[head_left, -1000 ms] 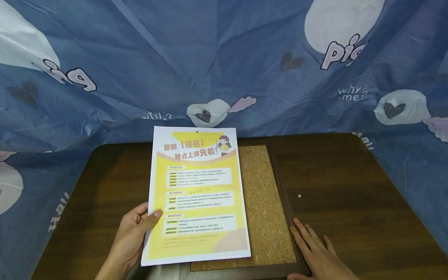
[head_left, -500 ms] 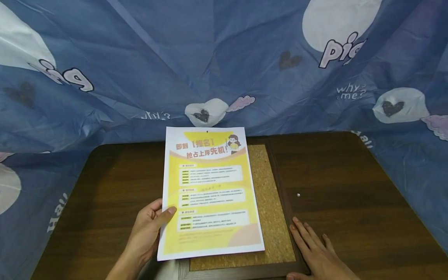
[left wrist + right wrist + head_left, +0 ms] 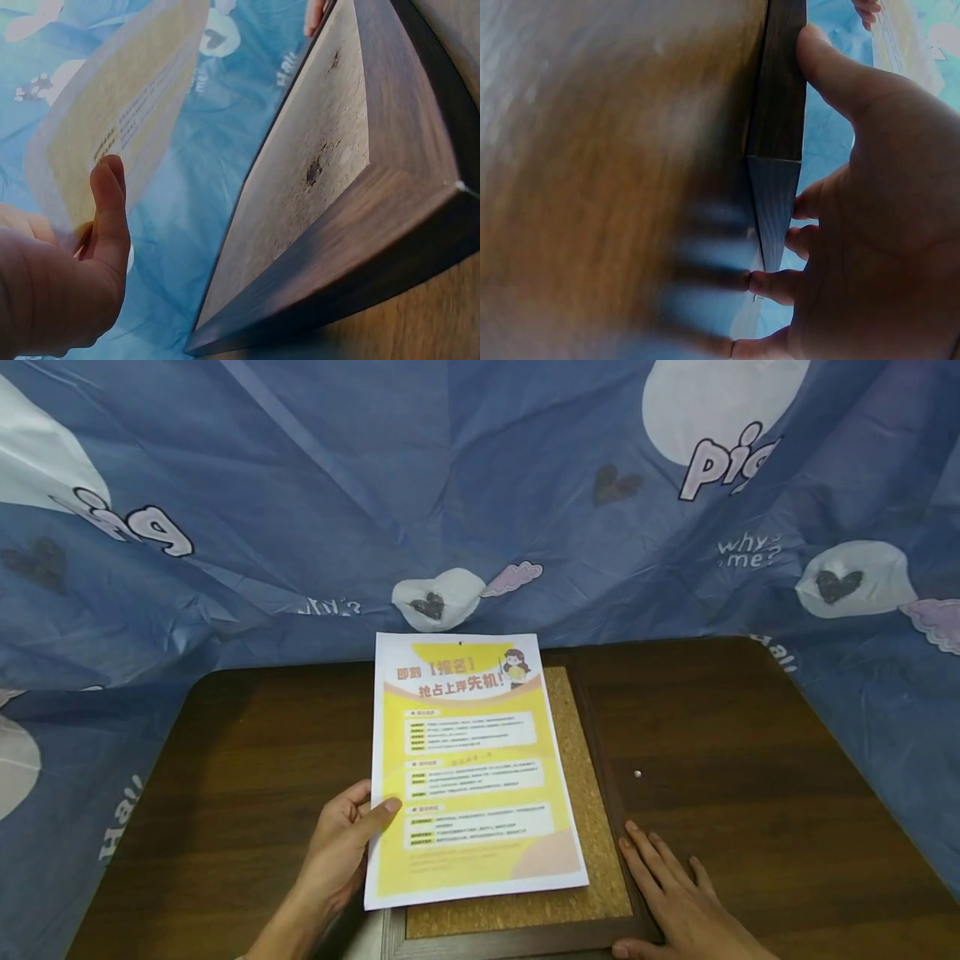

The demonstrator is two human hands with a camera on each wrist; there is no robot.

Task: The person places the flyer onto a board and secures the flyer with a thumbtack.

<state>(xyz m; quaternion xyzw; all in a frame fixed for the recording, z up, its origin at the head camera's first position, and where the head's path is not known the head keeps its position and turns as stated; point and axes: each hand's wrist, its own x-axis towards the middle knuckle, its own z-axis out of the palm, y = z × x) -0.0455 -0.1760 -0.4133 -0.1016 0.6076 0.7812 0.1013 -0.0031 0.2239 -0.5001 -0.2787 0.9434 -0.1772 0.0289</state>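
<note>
Yellow flyer (image 3: pixel 476 756) tilts over the cork board (image 3: pixel 583 777), edge pinched in the left hand (image 3: pixel 343 843); right hand (image 3: pixel 684 897), fingers loosely extended, rests against the board's right side. Mostly covering it, I'd say, but not laid flat yet.

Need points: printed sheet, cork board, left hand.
Printed sheet (image 3: pixel 472 768): head view, middle of the page.
Cork board (image 3: pixel 600 860): head view, bare cork right of the page.
Left hand (image 3: pixel 339 843): head view, middle of the hand.

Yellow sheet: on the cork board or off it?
Off it. The left hand pinches the yellow sheet; the left wrist view shows a gap between it and the cork board.
</note>
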